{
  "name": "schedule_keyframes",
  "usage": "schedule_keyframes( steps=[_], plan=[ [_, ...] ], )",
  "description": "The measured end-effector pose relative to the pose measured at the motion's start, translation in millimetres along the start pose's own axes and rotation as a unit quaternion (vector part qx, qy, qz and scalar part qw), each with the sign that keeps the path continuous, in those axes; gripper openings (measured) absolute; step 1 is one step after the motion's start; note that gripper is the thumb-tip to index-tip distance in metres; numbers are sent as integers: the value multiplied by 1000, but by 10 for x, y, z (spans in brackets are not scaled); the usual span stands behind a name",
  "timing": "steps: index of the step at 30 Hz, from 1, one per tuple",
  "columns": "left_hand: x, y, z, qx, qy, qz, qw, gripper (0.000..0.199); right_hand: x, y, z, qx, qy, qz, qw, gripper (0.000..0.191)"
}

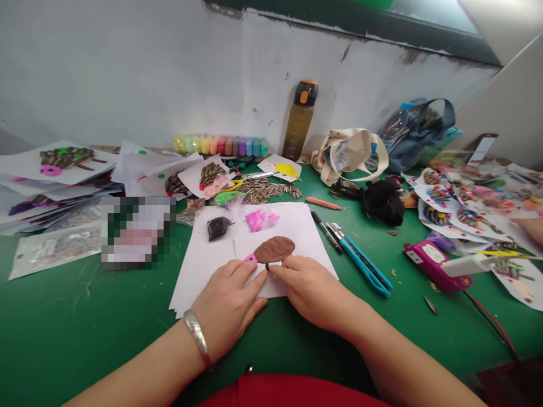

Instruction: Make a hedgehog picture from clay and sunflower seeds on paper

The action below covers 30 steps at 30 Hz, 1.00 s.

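My hands rest on a sheet of white paper [254, 277] on the green mat. A flat brown clay leaf shape [274, 249] lies just above my fingertips, with a small pink clay piece [250, 258] at its left end. My left hand [229, 302] lies flat on the paper, its fingertips close to the pink piece. My right hand [309, 288] touches the paper, its fingertips at a small dark bit [267, 267] below the leaf. Above them lie a bag of black clay [218, 228] and pink clay lumps [255, 219].
Blue utility knives [365, 265] lie right of the paper, beside a magenta glue gun [432, 265]. Striped sunflower seeds [265, 191], seed-decorated cards [63, 161], clay pots [220, 146], a water bottle [299, 121] and bags crowd the back. Another person's hand [530, 229] enters at right.
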State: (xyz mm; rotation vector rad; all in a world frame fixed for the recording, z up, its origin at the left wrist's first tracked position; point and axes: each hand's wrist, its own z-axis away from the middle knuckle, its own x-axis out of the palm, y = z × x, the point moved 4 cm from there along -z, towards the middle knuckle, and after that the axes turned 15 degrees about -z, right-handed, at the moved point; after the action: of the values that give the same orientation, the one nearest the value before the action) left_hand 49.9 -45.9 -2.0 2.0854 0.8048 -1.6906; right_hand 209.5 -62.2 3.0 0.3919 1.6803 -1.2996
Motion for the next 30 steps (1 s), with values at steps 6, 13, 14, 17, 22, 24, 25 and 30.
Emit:
schedule_keyframes(
  steps=[6, 13, 14, 17, 22, 24, 25, 30],
  plan=[
    [15, 14, -16, -10, -4, -4, 1000, 35, 21, -2, -19, 10, -4, 15, 1000, 31],
    [3, -18, -6, -7, -2, 27, 1000, 34, 18, 74, -29, 12, 11, -29, 999, 43],
    [12, -17, -4, -11, -2, 26, 1000, 34, 31, 70, -34, 15, 9, -24, 1000, 43],
    [41, -3, -3, -21, -6, 20, 1000, 37, 64, 36, -48, 26, 3, 3, 1000, 42],
    [45, 5, -3, -25, -7, 22, 999, 37, 47, 34, -54, 27, 2, -2, 1000, 41],
    [36, -11, -1, -26, -8, 33, 999, 35, 24, 59, -49, 23, 10, -24, 999, 42],
    [32, -20, -1, -26, -10, 40, 999, 34, 16, 69, -47, 21, 13, -32, 999, 42],
    [27, -37, -6, -25, -8, 53, 998, 30, 33, 50, -52, 23, 9, -20, 1000, 37]
  ],
)
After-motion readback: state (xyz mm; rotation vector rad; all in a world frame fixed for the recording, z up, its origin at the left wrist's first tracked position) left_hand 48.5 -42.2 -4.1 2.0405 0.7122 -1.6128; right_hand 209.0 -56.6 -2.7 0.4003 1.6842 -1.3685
